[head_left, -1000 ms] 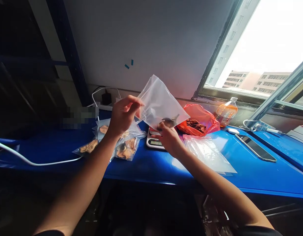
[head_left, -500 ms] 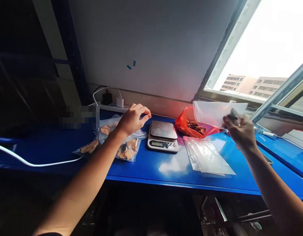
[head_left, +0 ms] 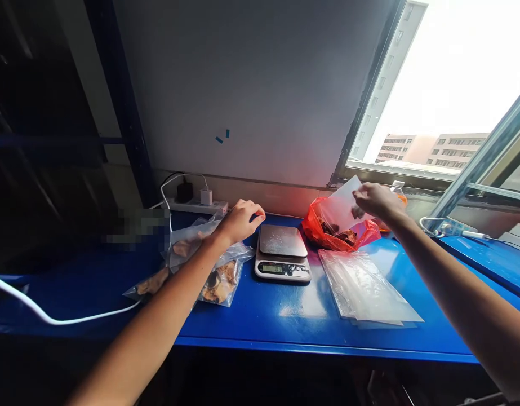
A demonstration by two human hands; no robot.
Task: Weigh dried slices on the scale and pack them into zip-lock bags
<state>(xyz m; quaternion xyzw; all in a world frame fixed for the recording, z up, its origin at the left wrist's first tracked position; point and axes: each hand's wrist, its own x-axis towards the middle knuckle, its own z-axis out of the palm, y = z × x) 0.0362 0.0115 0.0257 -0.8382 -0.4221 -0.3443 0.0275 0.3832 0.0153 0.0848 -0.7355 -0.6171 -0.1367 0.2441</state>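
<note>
My right hand (head_left: 378, 202) grips a clear plastic bag (head_left: 339, 204), which hangs over the red plastic bag (head_left: 314, 230). A dark brown piece shows by its fingertips; I cannot tell whether it is inside the clear bag. Brown dried pieces (head_left: 347, 237) lie in the open red bag. My left hand (head_left: 241, 220) hovers left of the digital scale (head_left: 283, 241), fingers curled toward the thumb and nothing visible in them. The scale's plate is bare. Beneath the left wrist lie filled clear bags (head_left: 220, 286) of brown pieces, partly hidden by my forearm.
A stack of flat clear bags (head_left: 367, 290) lies right of the scale on the blue table (head_left: 260, 321). At the back stand a power strip with a white charger (head_left: 206, 195) and a bottle (head_left: 397, 192). A white cable (head_left: 74, 320) crosses the left side.
My right hand has moved left with the clear bag, from beside the red bag to over it. My left hand stays near the scale. The view has tilted slightly upward.
</note>
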